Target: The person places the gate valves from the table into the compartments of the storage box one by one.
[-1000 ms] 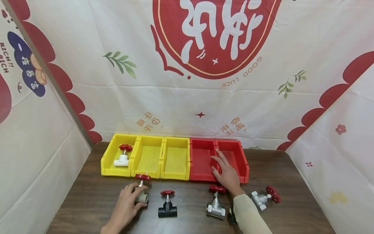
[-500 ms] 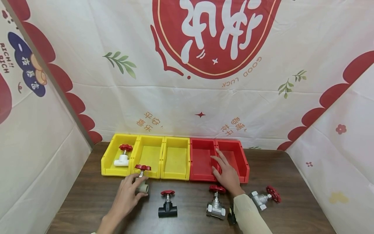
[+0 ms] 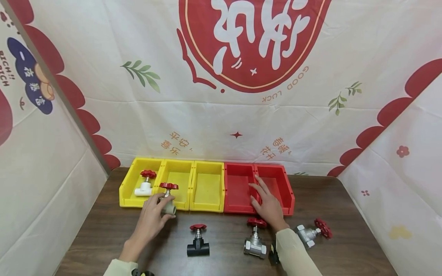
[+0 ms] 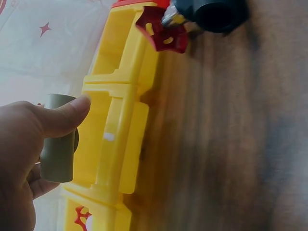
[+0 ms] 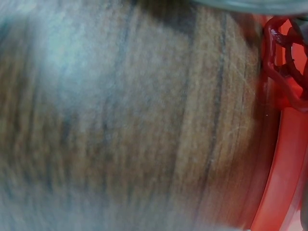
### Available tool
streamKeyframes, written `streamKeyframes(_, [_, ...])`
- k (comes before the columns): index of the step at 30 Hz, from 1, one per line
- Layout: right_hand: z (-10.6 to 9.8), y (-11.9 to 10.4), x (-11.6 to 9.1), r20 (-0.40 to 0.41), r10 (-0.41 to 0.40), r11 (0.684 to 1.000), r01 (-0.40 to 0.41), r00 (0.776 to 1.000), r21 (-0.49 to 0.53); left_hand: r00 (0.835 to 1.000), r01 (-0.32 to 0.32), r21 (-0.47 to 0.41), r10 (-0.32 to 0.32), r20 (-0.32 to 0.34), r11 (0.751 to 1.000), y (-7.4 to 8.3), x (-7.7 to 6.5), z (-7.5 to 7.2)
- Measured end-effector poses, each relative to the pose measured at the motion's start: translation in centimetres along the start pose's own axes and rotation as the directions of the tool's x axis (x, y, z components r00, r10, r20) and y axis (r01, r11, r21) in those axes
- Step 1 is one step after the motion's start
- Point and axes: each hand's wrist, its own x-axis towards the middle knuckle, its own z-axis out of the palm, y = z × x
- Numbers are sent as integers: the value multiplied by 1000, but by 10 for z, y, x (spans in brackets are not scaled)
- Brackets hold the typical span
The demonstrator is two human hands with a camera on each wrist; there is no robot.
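Note:
My left hand point(image 3: 152, 214) grips a grey-green stop valve point(image 3: 170, 208) by its body, with thumb and fingers on opposite sides. The valve stands upright, its red handwheel point(image 3: 169, 186) overlapping the second yellow bin point(image 3: 181, 191) from the left. In the left wrist view, the thumb lies across the valve's pipe body point(image 4: 57, 163) beside that bin's front wall point(image 4: 115, 139). My right hand point(image 3: 269, 207) rests with loosely spread fingers at the divider between the two red bins point(image 3: 238, 209). Nothing is held in it.
A white valve point(image 3: 143, 188) sits in the leftmost yellow bin point(image 3: 123, 193). On the brown table point(image 3: 221, 264) lie a black valve point(image 3: 198, 247), a metal valve point(image 3: 254, 246) near the right forearm, and another metal valve point(image 3: 307, 235) farther right. A printed cloth point(image 3: 207, 122) hangs behind the bins.
My left hand has carried the grey-green valve up and forward from the table to the front of the second yellow bin. The right hand has stayed in place.

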Motion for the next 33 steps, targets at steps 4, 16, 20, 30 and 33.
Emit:
streamKeyframes(4, [-1,0,1,9,6,1000,-6,1000,-3,1000,28,-5,-28,8,1000,-1,9,-2])
streamKeyframes(16, [-1,-1,2,26,24,1000,-24,999,0,997,52,36,-54,48,998,0,32,5])
streamKeyframes(20, [-1,-2,1,33,38,999,-38,999,1,994,78,43,-81,67,996,-1,39,8])
streamKeyframes(30, [-3,-4,0,40,54,999,-54,998,7,990,98,41,-102,96,994,-4,58,13])
streamKeyframes(33, [-3,-5,1,37,54,999,-54,998,2,981,135,42,-140,137,990,-4,63,18])
